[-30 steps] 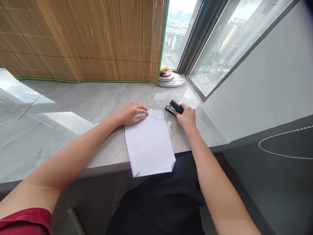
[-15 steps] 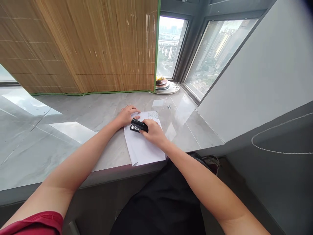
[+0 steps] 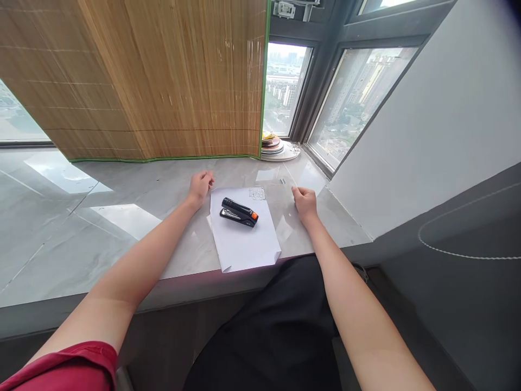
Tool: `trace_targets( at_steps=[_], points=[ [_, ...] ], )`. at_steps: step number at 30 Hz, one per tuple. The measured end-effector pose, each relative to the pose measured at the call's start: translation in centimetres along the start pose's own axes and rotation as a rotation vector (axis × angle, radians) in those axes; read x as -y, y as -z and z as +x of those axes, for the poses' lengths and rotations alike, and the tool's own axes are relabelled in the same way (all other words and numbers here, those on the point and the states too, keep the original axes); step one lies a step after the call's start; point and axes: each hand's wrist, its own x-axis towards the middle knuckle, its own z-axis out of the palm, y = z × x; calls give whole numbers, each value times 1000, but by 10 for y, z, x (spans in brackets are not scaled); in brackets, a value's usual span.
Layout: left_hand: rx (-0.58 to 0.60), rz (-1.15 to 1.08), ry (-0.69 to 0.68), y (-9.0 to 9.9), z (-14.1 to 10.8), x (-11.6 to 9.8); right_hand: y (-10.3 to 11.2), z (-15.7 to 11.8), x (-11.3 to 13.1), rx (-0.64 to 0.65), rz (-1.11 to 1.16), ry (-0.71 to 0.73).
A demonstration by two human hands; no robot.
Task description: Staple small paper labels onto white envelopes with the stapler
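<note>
A black stapler (image 3: 236,215) with an orange patch at its rear lies on its own on white sheets of paper (image 3: 248,247). Some corners of the sheets are bent. My left hand (image 3: 199,188) rests on the sill just beyond the paper's upper left corner, its fingers curled in and holding nothing visible. To the right of the paper, my right hand (image 3: 305,203) is closed in a loose fist on the sill, apart from the stapler. A patch of small dark marks or bits (image 3: 256,193), too fine to make out, shows at the paper's upper right corner.
Two small metallic strips (image 3: 282,181) lie on the marble sill (image 3: 122,195) near the paper. A stack of plates (image 3: 280,149) stands in the window corner. A bamboo blind (image 3: 163,81) hangs at the back left, and a white wall (image 3: 427,108) rises at right.
My right hand has let go of the stapler and moved right, off the paper. My left hand has drawn back left from the paper, its fingers now curled. The stapler stays on the paper.
</note>
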Motion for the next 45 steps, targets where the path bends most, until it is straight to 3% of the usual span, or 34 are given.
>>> trace_targets(
  at_steps=[2, 5, 9, 13, 17, 20, 22, 25, 29, 35, 37, 39, 41, 43, 45],
  points=[
    [-95, -207, 122, 3, 5, 2, -3, -2, -3, 75, -94, 73],
    [-128, -388, 178, 5, 8, 1, -9, -6, 4, 198, -241, 175],
    [-145, -465, 180, 5, 7, -1, -17, -17, 28, 107, -250, 337],
    [-86, -512, 156, 7, 6, -2, -44, -45, 63, 352, -121, 642],
    [-14, -530, 163, 9, 5, -4, -81, -72, 87, 543, -248, 632],
    [7, -524, 151, 10, 4, -4, -86, -76, 91, 639, -349, 599],
    [22, -518, 144, 10, 5, -3, -72, -70, 87, 646, -360, 577],
    [35, -514, 133, 10, 6, 1, -31, -54, 69, 607, -362, 517],
    [44, -512, 113, 10, 10, 6, 18, -40, 37, 433, -347, 358],
    [66, -488, 112, 11, 11, 7, 34, -32, 21, 355, -216, 344],
    [68, -484, 104, 12, 10, 6, 45, -19, 16, 243, -201, 330],
    [71, -485, 98, 13, 9, 5, 61, -1, 4, 77, -317, 229],
    [71, -490, 99, 13, 8, 3, 78, 13, -14, -11, -548, 71],
    [72, -494, 102, 12, 8, 2, 89, 21, -31, 15, -738, -23],
    [77, -492, 102, 12, 8, 1, 92, 21, -42, 64, -843, -16]
  ],
)
